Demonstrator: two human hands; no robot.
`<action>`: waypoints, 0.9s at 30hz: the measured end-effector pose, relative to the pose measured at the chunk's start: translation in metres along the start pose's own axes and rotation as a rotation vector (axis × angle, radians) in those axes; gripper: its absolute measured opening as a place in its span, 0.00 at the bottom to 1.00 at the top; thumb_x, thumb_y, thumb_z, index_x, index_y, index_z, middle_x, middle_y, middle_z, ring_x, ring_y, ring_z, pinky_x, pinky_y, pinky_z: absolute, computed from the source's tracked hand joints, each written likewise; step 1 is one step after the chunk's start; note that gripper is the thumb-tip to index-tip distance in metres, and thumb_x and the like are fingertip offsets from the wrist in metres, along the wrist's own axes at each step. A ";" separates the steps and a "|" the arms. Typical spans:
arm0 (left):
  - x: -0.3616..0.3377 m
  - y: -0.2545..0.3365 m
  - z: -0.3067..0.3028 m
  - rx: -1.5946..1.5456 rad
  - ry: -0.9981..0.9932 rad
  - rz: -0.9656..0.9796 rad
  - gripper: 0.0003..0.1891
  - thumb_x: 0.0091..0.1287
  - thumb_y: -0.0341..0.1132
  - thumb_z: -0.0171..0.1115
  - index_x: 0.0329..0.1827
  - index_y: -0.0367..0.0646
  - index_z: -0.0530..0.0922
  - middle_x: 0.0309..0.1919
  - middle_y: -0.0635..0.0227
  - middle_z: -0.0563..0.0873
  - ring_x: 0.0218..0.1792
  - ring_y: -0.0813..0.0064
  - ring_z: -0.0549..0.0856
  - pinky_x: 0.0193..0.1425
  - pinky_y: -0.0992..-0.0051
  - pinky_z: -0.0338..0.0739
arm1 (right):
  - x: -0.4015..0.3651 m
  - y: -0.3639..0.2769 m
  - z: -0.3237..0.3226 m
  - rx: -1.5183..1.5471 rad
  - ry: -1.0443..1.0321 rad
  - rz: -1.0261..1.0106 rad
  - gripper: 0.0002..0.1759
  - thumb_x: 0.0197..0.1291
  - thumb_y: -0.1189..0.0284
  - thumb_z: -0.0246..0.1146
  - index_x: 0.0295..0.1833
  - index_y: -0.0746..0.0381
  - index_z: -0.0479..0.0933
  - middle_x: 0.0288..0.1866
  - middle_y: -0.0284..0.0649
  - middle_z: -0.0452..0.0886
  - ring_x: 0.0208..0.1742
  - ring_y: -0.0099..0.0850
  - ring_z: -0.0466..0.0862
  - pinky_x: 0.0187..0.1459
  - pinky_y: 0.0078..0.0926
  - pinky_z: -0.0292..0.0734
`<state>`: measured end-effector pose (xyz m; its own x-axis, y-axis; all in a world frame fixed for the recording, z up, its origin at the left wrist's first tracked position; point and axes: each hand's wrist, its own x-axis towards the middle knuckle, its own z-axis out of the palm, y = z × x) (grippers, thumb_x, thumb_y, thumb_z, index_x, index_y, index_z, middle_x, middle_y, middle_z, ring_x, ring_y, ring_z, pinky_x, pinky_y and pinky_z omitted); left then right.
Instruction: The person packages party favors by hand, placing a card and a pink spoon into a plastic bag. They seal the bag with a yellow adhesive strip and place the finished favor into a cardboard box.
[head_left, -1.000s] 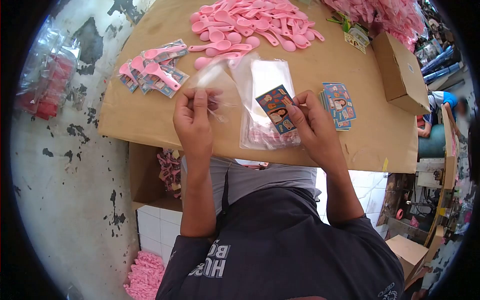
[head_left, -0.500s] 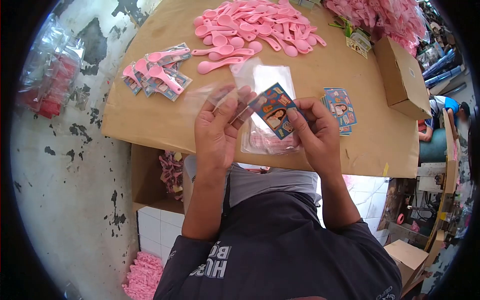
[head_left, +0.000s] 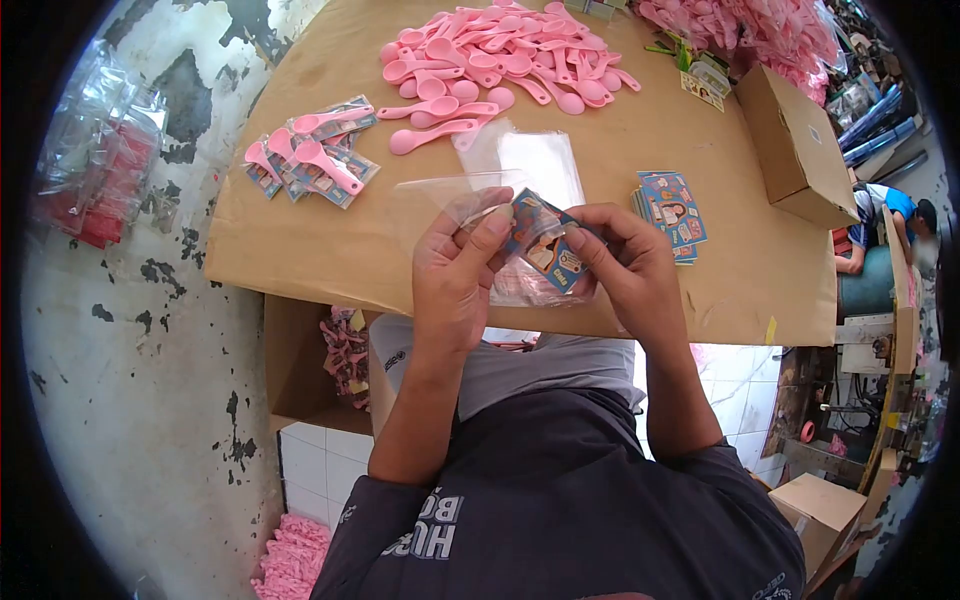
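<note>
Between thumb and fingers, my left hand point(head_left: 452, 270) is closed on a clear plastic bag point(head_left: 425, 205) whose loose end sticks out to the left. My right hand point(head_left: 635, 270) pinches a blue printed card point(head_left: 552, 262) by its right side. The card is tilted, and its left end meets the bag at my left fingertips; part of it looks covered by clear film. Below the hands on the table lies a stack of clear plastic bags point(head_left: 540, 165). Right of my right hand is a stack of matching blue cards point(head_left: 675, 212).
A heap of pink spoons point(head_left: 500, 60) lies at the table's far side. Bagged spoons with cards point(head_left: 325, 165) are at the left. A cardboard box point(head_left: 795, 145) stands at the right edge, near a large bag of pink spoons point(head_left: 745, 35). Another person point(head_left: 880, 225) sits far right.
My hands have come closer together, and the card's left end now overlaps the bag at my left fingers. The view has shifted slightly.
</note>
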<state>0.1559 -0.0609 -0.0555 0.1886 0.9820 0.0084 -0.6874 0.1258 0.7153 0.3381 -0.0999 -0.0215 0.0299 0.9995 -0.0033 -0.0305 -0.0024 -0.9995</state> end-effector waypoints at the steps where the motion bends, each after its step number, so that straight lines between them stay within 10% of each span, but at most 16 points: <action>1: -0.001 0.000 0.000 -0.003 0.000 0.002 0.18 0.77 0.28 0.64 0.66 0.30 0.77 0.54 0.53 0.89 0.54 0.68 0.90 0.63 0.67 0.85 | 0.000 0.002 0.002 -0.003 -0.001 -0.002 0.10 0.74 0.74 0.68 0.55 0.68 0.82 0.32 0.30 0.84 0.28 0.14 0.81 0.28 0.15 0.76; 27: -0.016 -0.018 0.021 0.047 -0.042 0.059 0.13 0.77 0.28 0.66 0.61 0.34 0.81 0.51 0.61 0.91 0.50 0.78 0.89 0.57 0.76 0.83 | -0.003 0.010 0.023 0.201 0.096 -0.175 0.09 0.73 0.74 0.69 0.49 0.65 0.76 0.37 0.35 0.84 0.33 0.18 0.84 0.32 0.16 0.79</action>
<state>0.1800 -0.0818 -0.0543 0.1786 0.9806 0.0807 -0.6650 0.0598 0.7444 0.3150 -0.1022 -0.0307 0.1466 0.9768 0.1560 -0.2137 0.1852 -0.9592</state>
